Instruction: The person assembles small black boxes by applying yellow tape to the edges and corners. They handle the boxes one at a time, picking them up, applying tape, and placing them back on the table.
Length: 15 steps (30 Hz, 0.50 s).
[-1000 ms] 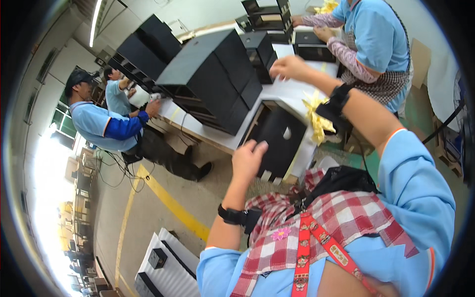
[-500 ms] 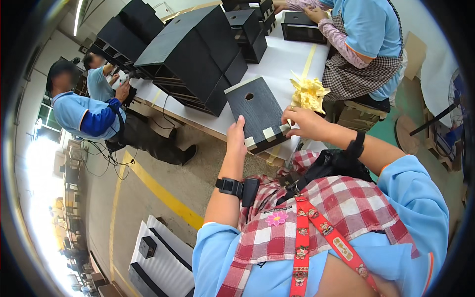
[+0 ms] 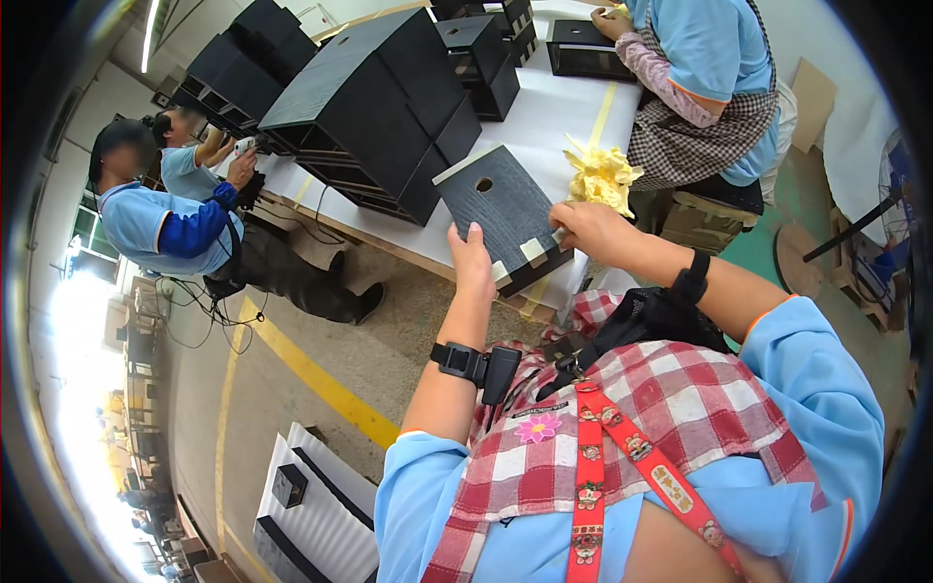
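A black wooden box [image 3: 498, 199] with a round hole in its upper face rests tilted on the near part of the table. Along its near edge sit short strips of cream tape [image 3: 532, 253], folded over the corner. My left hand [image 3: 470, 257] steadies the left side of the box, its thumb up along the face and the other fingers hidden behind. At the right corner, my right hand [image 3: 595, 231] has its fingers closed in a pinch on a strip of tape. A crumpled heap of pale yellow tape [image 3: 601, 181] lies just beyond my right hand.
Stacked black cabinets [image 3: 369, 112] stand on the white-covered table [image 3: 564, 112] ahead and left. Across it, a co-worker in a checked apron [image 3: 671, 146] handles another black box [image 3: 588, 51]. Two people [image 3: 160, 228] stand at left. A white panel [image 3: 316, 505] lies lower left.
My right hand has moved in closer over the box's right corner, its fingers now closed on the tape there. The box has shifted slightly left. The co-worker across now holds some yellow tape.
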Each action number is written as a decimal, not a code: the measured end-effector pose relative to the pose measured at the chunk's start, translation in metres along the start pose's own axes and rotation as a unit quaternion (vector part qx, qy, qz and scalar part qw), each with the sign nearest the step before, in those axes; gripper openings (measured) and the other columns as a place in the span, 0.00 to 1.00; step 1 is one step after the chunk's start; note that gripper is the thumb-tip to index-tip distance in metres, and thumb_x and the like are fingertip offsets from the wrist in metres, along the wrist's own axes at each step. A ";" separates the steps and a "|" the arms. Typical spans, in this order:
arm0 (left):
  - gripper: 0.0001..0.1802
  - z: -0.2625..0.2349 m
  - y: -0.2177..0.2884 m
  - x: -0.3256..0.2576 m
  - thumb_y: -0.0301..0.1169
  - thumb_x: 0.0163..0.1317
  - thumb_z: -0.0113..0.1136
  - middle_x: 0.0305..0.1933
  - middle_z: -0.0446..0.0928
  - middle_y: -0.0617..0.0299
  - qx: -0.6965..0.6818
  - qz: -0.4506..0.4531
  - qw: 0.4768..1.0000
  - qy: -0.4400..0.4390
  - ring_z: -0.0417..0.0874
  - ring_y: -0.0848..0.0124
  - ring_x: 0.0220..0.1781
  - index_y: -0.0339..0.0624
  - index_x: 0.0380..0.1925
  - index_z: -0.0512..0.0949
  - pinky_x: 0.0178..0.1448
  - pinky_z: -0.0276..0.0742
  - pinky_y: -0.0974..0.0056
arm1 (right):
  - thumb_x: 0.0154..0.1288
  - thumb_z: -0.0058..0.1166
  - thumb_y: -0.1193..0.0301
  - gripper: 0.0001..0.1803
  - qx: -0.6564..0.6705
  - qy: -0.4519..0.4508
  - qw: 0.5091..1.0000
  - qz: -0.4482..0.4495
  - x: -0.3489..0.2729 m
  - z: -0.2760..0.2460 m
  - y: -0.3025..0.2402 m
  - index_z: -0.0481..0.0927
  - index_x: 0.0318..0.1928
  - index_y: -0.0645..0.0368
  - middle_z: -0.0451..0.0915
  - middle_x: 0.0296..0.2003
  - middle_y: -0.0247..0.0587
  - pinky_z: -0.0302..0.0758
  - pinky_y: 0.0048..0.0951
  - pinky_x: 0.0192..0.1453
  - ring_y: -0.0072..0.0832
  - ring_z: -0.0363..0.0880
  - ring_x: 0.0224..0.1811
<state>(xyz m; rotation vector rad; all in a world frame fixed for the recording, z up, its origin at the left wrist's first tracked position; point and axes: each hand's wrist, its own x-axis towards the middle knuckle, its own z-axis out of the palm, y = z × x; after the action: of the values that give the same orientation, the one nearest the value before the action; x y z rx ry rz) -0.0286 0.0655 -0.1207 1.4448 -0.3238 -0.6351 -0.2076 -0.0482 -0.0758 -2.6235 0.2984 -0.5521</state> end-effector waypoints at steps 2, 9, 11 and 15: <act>0.21 -0.005 -0.010 0.009 0.30 0.66 0.46 0.58 0.65 0.47 0.094 0.073 0.991 0.054 0.66 0.59 0.62 0.39 0.58 0.61 0.62 0.64 0.58 | 0.46 0.61 0.78 0.17 -0.005 0.002 1.000 -0.009 0.001 -0.003 -0.006 0.70 0.38 0.59 0.74 0.32 0.44 0.73 0.38 0.39 0.42 0.76 0.35; 0.25 0.020 0.021 -0.005 0.42 0.61 0.52 0.63 0.62 0.52 0.585 0.331 0.741 -0.010 0.56 0.57 0.69 0.45 0.57 0.67 0.63 0.54 0.43 | 0.47 0.60 0.76 0.17 -0.010 0.002 1.000 -0.016 0.000 0.003 0.005 0.72 0.39 0.60 0.75 0.36 0.44 0.74 0.38 0.39 0.41 0.77 0.37; 0.24 0.019 0.018 -0.002 0.42 0.62 0.51 0.63 0.62 0.53 0.567 0.323 0.757 -0.011 0.56 0.57 0.68 0.46 0.56 0.68 0.63 0.54 0.43 | 0.47 0.60 0.75 0.16 -0.014 -0.007 1.000 -0.008 -0.003 0.004 0.001 0.73 0.39 0.60 0.75 0.38 0.43 0.74 0.38 0.40 0.41 0.77 0.37; 0.23 0.021 0.022 -0.003 0.43 0.63 0.49 0.64 0.62 0.56 0.567 0.314 0.761 0.000 0.57 0.59 0.68 0.48 0.56 0.69 0.63 0.56 0.47 | 0.48 0.60 0.70 0.12 -0.107 0.088 0.989 -0.046 -0.008 0.001 -0.006 0.78 0.35 0.61 0.76 0.34 0.39 0.74 0.37 0.41 0.39 0.78 0.36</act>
<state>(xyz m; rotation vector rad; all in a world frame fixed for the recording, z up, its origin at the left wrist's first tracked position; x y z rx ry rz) -0.0384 0.0502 -0.0966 2.2864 -1.2934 0.2262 -0.2137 -0.0401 -0.0763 -2.8109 0.3072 -0.8266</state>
